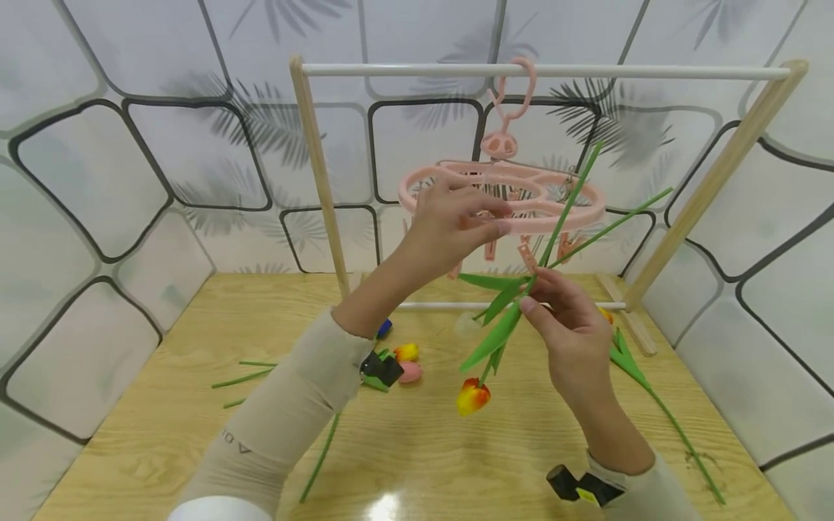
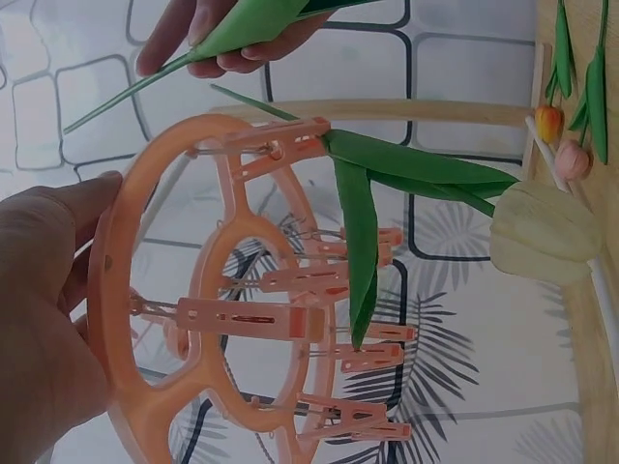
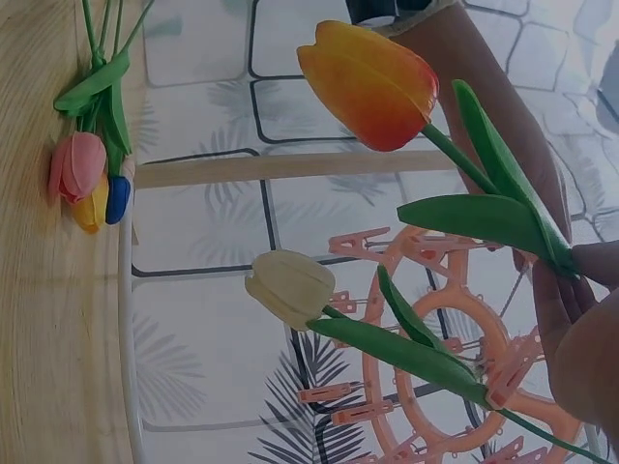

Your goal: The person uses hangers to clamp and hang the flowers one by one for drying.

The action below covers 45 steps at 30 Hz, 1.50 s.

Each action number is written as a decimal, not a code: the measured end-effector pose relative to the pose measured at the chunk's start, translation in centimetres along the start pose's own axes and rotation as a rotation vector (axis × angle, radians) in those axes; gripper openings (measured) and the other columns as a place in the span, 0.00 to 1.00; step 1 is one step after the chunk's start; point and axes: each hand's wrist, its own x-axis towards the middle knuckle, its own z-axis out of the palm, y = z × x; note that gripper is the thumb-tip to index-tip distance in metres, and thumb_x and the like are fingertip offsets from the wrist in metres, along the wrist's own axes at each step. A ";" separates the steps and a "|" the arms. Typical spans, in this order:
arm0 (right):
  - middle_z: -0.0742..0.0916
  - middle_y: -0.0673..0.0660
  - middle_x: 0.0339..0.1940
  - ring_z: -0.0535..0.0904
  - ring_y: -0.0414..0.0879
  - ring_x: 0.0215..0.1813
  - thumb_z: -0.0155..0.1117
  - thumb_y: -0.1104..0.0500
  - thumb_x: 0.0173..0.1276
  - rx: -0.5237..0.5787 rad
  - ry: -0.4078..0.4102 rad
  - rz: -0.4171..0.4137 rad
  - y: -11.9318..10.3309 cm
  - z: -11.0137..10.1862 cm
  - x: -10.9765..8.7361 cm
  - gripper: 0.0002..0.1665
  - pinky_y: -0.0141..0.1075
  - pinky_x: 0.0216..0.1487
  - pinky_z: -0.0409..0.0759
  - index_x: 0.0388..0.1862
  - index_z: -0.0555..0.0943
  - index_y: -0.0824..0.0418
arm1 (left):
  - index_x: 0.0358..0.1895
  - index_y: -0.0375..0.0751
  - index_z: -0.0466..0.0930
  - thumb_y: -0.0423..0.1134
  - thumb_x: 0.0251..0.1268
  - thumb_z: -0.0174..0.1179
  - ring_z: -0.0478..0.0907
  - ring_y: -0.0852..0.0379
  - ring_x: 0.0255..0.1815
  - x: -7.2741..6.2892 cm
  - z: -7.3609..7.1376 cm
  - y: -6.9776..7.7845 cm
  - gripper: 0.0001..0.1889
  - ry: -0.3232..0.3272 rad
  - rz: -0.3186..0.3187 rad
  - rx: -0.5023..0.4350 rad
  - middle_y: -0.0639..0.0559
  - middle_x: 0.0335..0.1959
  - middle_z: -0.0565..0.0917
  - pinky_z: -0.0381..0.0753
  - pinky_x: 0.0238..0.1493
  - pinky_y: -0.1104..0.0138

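Observation:
My left hand [image 1: 449, 221] grips the rim of a pink clip hanger [image 1: 586, 215], thumb on one side of the ring. In my right hand [image 1: 573, 325], an orange-yellow tulip [image 1: 473, 396] is pinched by its stem and leaves, its bloom hanging down and its stem pointing up past the hanger's right side. A white tulip [image 2: 546, 232] hangs bloom down from one of the hanger's clips [image 2: 280, 140], as the left wrist view shows. Several other pink clips [image 2: 256, 319] dangle from the ring beside it.
The hanger hooks over a white rod [image 1: 404, 70] between wooden posts [image 1: 319, 166]. On the table, a pink tulip [image 1: 410, 373], a yellow tulip [image 1: 407, 352] and a blue tulip [image 1: 384, 328] lie at left, partly behind my left arm. Another green stem [image 1: 684, 438] lies at right.

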 end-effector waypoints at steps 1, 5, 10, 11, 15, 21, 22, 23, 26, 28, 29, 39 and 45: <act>0.87 0.51 0.44 0.83 0.43 0.46 0.61 0.80 0.66 -0.002 -0.005 -0.005 0.1 -0.1 0.0 0.24 0.28 0.46 0.84 0.62 0.74 0.80 | 0.49 0.55 0.88 0.51 0.69 0.65 0.63 0.57 0.64 0.0 0.0 0.0 0.11 -0.008 -0.005 0.017 0.66 0.48 0.86 0.50 0.73 0.55; 0.87 0.52 0.44 0.83 0.43 0.46 0.61 0.80 0.66 -0.001 -0.020 -0.016 0.1 -0.2 0.0 0.24 0.28 0.45 0.84 0.62 0.74 0.79 | 0.47 0.56 0.89 0.51 0.68 0.65 0.67 0.56 0.61 -0.1 -0.1 -0.2 0.10 -0.020 0.014 0.062 0.66 0.47 0.87 0.52 0.74 0.56; 0.87 0.53 0.44 0.83 0.43 0.46 0.60 0.80 0.66 0.021 -0.018 -0.041 0.1 -0.2 -0.1 0.24 0.28 0.46 0.84 0.61 0.77 0.75 | 0.50 0.50 0.89 0.46 0.69 0.64 0.67 0.54 0.65 -0.8 -0.7 -0.6 0.11 -0.010 0.039 0.066 0.61 0.50 0.88 0.58 0.72 0.62; 0.87 0.54 0.45 0.84 0.43 0.46 0.60 0.80 0.66 0.024 -0.019 -0.050 0.1 -0.2 -0.1 0.24 0.28 0.47 0.84 0.61 0.77 0.75 | 0.50 0.50 0.89 0.45 0.70 0.64 0.66 0.54 0.65 -0.9 -0.9 -0.6 0.11 -0.007 0.035 0.054 0.60 0.50 0.87 0.60 0.71 0.63; 0.87 0.54 0.45 0.84 0.43 0.46 0.60 0.81 0.66 0.031 -0.032 -0.075 0.0 -0.2 -0.1 0.24 0.28 0.48 0.84 0.61 0.78 0.74 | 0.50 0.47 0.88 0.42 0.70 0.64 0.65 0.53 0.66 -1.6 -1.7 -1.2 0.10 0.030 0.016 -0.012 0.57 0.49 0.87 0.67 0.65 0.62; 0.87 0.54 0.45 0.84 0.43 0.46 0.59 0.80 0.66 0.018 -0.020 -0.053 -0.5 -0.2 -0.3 0.24 0.28 0.47 0.84 0.61 0.78 0.73 | 0.50 0.45 0.88 0.40 0.71 0.63 0.63 0.52 0.70 -2.3 -3.0 -2.5 0.10 0.094 0.012 -0.052 0.54 0.45 0.88 0.65 0.69 0.60; 0.86 0.54 0.45 0.84 0.43 0.46 0.60 0.80 0.66 0.015 -0.013 -0.045 -0.6 -0.2 -0.3 0.24 0.27 0.46 0.83 0.62 0.78 0.73 | 0.50 0.44 0.88 0.40 0.71 0.63 0.63 0.51 0.70 -2.4 -3.2 -2.7 0.10 0.102 0.005 -0.052 0.54 0.45 0.88 0.65 0.70 0.59; 0.86 0.54 0.44 0.84 0.43 0.45 0.60 0.80 0.66 0.015 -0.004 -0.038 -0.7 -0.2 -0.3 0.24 0.27 0.45 0.83 0.61 0.78 0.72 | 0.50 0.44 0.88 0.40 0.72 0.62 0.64 0.50 0.69 -2.4 -3.4 -2.9 0.10 0.107 -0.007 -0.056 0.53 0.45 0.87 0.64 0.70 0.59; 0.86 0.55 0.44 0.84 0.43 0.45 0.59 0.80 0.66 0.055 0.010 -0.036 -0.9 -0.2 -0.2 0.24 0.26 0.44 0.83 0.61 0.78 0.73 | 0.51 0.44 0.87 0.40 0.73 0.60 0.64 0.51 0.68 -2.7 -4.2 -3.5 0.11 0.131 -0.040 -0.058 0.52 0.50 0.86 0.65 0.69 0.57; 0.86 0.55 0.44 0.84 0.43 0.45 0.59 0.81 0.66 0.069 0.014 -0.048 -1.1 -0.3 -0.1 0.24 0.27 0.44 0.83 0.61 0.78 0.74 | 0.51 0.43 0.87 0.40 0.74 0.59 0.64 0.50 0.67 -2.8 -4.6 -3.8 0.11 0.147 -0.050 -0.050 0.51 0.52 0.86 0.65 0.67 0.56; 0.86 0.56 0.44 0.84 0.43 0.45 0.59 0.81 0.66 0.076 0.015 -0.056 -1.1 -0.4 0.0 0.24 0.27 0.45 0.84 0.61 0.78 0.74 | 0.52 0.43 0.87 0.39 0.75 0.59 0.64 0.50 0.67 -2.9 -4.8 -4.0 0.11 0.156 -0.041 -0.042 0.50 0.53 0.86 0.65 0.67 0.55; 0.86 0.55 0.44 0.84 0.43 0.44 0.61 0.79 0.66 0.056 0.046 -0.072 -1.1 -1.2 0.2 0.23 0.27 0.41 0.84 0.61 0.79 0.73 | 0.50 0.41 0.87 0.37 0.77 0.56 0.62 0.52 0.64 -3.6 -6.0 -5.6 0.11 0.204 -0.026 -0.037 0.49 0.51 0.85 0.63 0.64 0.55; 0.86 0.54 0.43 0.82 0.42 0.41 0.61 0.79 0.66 0.048 0.080 -0.060 -0.6 -1.6 0.6 0.23 0.24 0.32 0.79 0.61 0.80 0.71 | 0.51 0.43 0.87 0.42 0.69 0.66 0.60 0.51 0.65 -4.1 -6.3 -6.3 0.12 0.153 -0.018 0.003 0.49 0.48 0.83 0.62 0.66 0.52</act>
